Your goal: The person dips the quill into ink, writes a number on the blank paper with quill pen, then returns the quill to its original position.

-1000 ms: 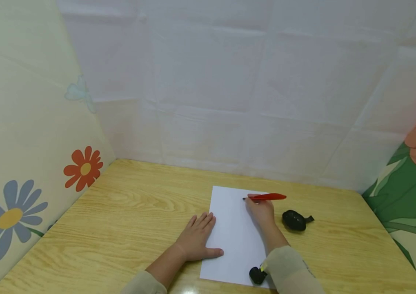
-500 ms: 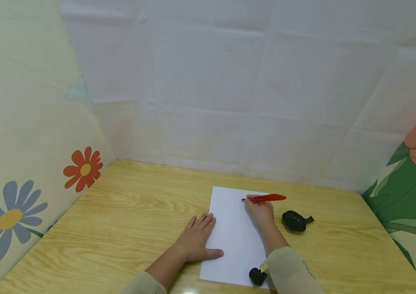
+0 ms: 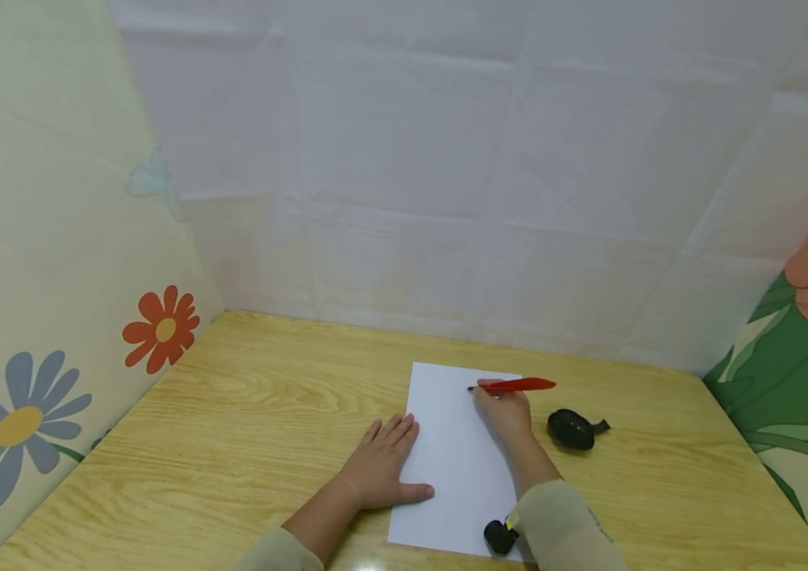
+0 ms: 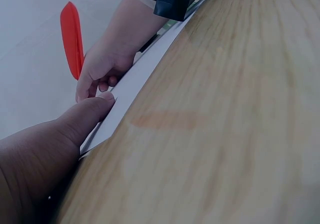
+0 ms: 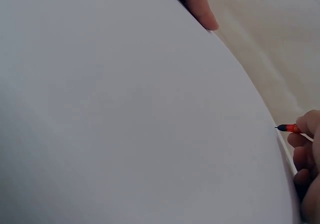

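A white sheet of paper (image 3: 449, 452) lies on the wooden table. My left hand (image 3: 384, 468) rests flat on its left edge, fingers straight and thumb stretched over the sheet. My right hand (image 3: 508, 414) pinches a red feather-shaped pen (image 3: 530, 384) near its dark tip, over the upper right of the paper. In the left wrist view the red feather end (image 4: 72, 39) sticks up above the right hand. The right wrist view shows the pen's tip (image 5: 287, 128) at the paper's edge as seen there; whether it touches is hard to tell. No marks are discernible.
A small black rounded object (image 3: 572, 430) with a short tab lies on the table (image 3: 268, 412) right of the paper. A black wrist camera (image 3: 499, 537) sits by my right sleeve. A pale cloth (image 3: 404, 174) hangs behind, with flower-patterned cloths at both sides.
The pen tip and my right fingers have shifted very slightly left and toward me. My left hand, the paper and the black object have stayed in place.
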A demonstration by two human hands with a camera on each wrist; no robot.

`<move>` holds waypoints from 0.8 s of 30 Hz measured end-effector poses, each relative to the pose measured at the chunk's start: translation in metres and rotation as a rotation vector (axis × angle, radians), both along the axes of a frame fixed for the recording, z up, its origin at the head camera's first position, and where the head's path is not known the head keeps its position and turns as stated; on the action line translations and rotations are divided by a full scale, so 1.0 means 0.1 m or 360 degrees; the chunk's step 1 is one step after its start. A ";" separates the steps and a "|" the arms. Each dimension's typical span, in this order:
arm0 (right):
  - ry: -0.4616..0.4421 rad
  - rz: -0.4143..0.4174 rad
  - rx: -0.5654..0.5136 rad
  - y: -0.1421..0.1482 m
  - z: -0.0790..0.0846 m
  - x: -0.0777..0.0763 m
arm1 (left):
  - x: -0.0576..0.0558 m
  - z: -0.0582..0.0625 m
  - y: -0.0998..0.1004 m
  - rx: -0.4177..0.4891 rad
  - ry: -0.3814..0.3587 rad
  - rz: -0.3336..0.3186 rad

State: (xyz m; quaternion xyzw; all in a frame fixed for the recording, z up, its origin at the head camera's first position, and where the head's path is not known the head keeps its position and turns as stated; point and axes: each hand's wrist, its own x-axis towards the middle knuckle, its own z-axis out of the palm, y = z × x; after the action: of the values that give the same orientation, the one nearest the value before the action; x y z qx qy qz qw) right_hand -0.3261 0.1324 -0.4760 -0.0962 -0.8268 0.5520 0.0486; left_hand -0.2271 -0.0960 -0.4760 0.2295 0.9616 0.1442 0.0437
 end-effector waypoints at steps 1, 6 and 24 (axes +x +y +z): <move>0.0004 0.0006 0.0001 0.00 0.00 0.00 | 0.00 0.00 0.00 -0.0002 0.0001 -0.0001; -0.0001 0.0018 -0.0004 0.00 0.00 0.00 | -0.01 -0.02 -0.01 -0.0011 0.0010 -0.0005; 0.0044 0.0078 0.0023 -0.03 -0.04 0.01 | 0.00 -0.01 -0.01 -0.0009 0.0007 -0.0006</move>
State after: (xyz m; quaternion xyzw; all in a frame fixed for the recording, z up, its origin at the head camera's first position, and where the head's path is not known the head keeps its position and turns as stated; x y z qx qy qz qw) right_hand -0.3254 0.1295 -0.4797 -0.0678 -0.8321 0.5484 0.0473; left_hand -0.2274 -0.0966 -0.4770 0.2314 0.9617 0.1408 0.0425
